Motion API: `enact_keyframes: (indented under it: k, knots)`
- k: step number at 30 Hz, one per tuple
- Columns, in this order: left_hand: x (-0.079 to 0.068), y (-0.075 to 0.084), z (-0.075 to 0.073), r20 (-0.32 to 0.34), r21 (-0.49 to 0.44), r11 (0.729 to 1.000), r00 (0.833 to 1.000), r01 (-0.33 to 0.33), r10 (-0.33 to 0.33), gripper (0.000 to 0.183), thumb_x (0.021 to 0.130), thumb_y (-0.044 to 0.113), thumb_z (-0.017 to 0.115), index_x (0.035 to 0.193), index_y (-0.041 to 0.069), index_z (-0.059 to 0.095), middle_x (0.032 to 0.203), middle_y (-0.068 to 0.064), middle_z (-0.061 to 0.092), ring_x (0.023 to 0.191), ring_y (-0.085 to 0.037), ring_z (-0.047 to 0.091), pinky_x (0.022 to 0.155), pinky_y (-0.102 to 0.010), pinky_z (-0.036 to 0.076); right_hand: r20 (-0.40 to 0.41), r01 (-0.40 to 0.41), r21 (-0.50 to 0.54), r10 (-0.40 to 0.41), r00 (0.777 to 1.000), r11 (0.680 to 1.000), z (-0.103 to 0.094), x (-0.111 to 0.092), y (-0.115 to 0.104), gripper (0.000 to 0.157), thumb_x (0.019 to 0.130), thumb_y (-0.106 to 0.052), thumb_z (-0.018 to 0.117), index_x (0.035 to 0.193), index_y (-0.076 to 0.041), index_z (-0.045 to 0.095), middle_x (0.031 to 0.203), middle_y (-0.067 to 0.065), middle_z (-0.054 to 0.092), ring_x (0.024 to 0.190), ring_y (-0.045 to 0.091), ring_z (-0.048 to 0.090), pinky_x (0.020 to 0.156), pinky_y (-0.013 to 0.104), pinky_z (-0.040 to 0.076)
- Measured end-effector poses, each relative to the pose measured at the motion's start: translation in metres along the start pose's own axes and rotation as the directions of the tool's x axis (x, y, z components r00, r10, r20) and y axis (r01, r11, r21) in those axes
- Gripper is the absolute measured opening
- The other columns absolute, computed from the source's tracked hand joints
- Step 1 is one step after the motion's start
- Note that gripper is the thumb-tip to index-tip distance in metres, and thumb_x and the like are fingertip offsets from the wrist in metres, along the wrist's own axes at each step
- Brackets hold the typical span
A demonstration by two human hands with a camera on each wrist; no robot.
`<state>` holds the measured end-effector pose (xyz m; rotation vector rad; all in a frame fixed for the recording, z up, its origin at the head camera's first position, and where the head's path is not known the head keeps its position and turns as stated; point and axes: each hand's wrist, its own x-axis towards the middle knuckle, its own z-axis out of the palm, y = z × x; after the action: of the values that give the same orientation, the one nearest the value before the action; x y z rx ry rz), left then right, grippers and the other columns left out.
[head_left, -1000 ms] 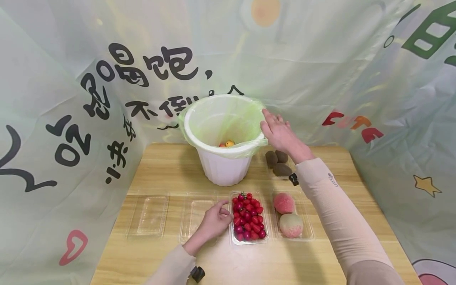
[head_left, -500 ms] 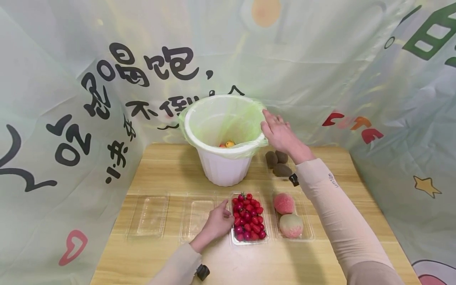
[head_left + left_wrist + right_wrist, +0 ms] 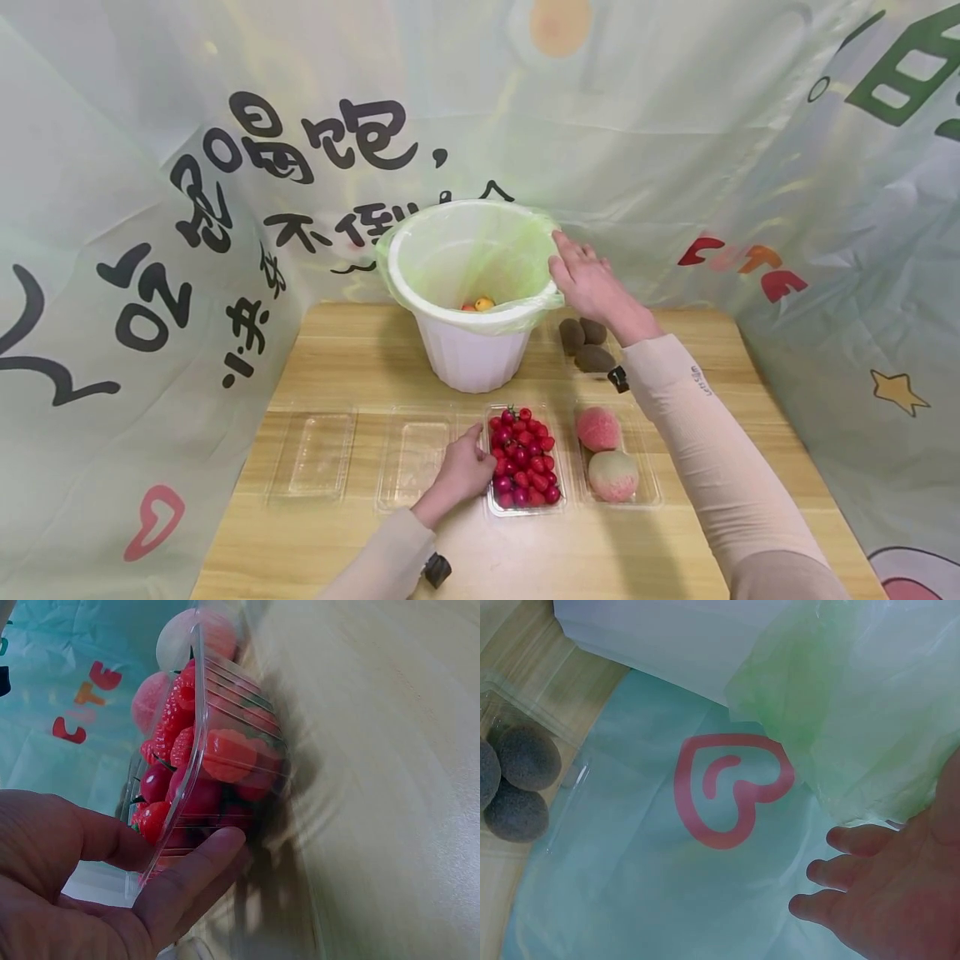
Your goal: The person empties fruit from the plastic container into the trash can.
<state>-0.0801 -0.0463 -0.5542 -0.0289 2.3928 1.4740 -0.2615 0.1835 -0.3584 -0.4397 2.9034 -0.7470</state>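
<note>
My left hand [image 3: 465,469] pinches the left rim of a clear plastic box [image 3: 525,511], thumb over the inner side and fingers along the outer wall. The box is filled with raspberries [image 3: 180,705] and small round dark red fruits [image 3: 155,782], some with green stems. In the left wrist view the box's wall appears tilted across the picture. My right hand [image 3: 592,282] rests with straight fingers at the right rim of a white bin [image 3: 476,354]. A thin green bag [image 3: 528,242] lines the bin and hangs over its rim. A yellow fruit [image 3: 485,302] and a reddish one show inside.
Right of the fruit box, another clear box holds two peaches [image 3: 613,477]. Several brown kiwis [image 3: 595,358] sit in a box behind it, beside the bin. Two more clear boxes stand to the left, the outer box [image 3: 347,454] farthest out. Printed cloth [image 3: 637,167] encloses the wooden table.
My left hand has moved slightly right and closed from hovering beside the fruit box onto its left rim. The right hand and the bin have stayed put.
</note>
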Motion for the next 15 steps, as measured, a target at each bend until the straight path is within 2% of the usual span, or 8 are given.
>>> enact_keyframes:
  k: [5,8,11,15]
  knots:
    - [0.001,0.0029,0.002,-0.006,-0.007,0.999,0.999,0.035,-0.035,0.072,0.093,0.0,0.062,0.159,-0.01,0.034,0.06,0.004,0.05,0.048,-0.008,0.049,0.042,-0.02,0.044,0.0,0.0,0.003,0.0,1.0,1.0,-0.0004,-0.0008,-0.0011,0.068,0.111,-0.052,0.012,0.171,-0.024,-0.003,0.178,0.013,0.004,0.162,0.052,0.0,0.13,0.068,-0.004]
    - [0.0014,0.0034,0.003,-0.02,0.008,0.999,0.999,0.043,-0.042,0.071,0.092,-0.001,0.062,0.158,-0.009,0.036,0.065,-0.003,0.056,0.048,-0.008,0.049,0.041,-0.021,0.045,0.003,-0.002,0.003,0.002,1.0,1.0,-0.0006,-0.0015,-0.0017,0.068,0.111,-0.052,0.012,0.171,-0.024,-0.004,0.178,0.013,0.003,0.162,0.051,-0.001,0.129,0.068,-0.004]
    - [0.0027,0.0038,0.004,-0.045,0.031,0.999,0.998,0.034,-0.032,0.068,0.092,0.0,0.064,0.154,-0.01,0.041,0.086,-0.018,0.068,0.05,-0.01,0.05,0.044,-0.024,0.048,0.005,-0.002,0.004,0.002,1.0,1.0,-0.0008,-0.0015,-0.0019,0.068,0.111,-0.052,0.012,0.171,-0.025,-0.003,0.178,0.013,0.004,0.162,0.051,-0.001,0.129,0.068,-0.004]
    - [0.0054,0.0056,0.005,-0.065,0.034,0.998,0.997,0.045,-0.043,0.063,0.09,0.0,0.067,0.148,-0.011,0.047,0.109,-0.029,0.069,0.055,-0.013,0.052,0.047,-0.026,0.049,0.005,0.002,0.007,-0.002,1.0,1.0,-0.0001,-0.0012,-0.0022,0.068,0.111,-0.052,0.011,0.171,-0.025,-0.003,0.178,0.013,0.004,0.162,0.05,-0.001,0.13,0.068,-0.004]
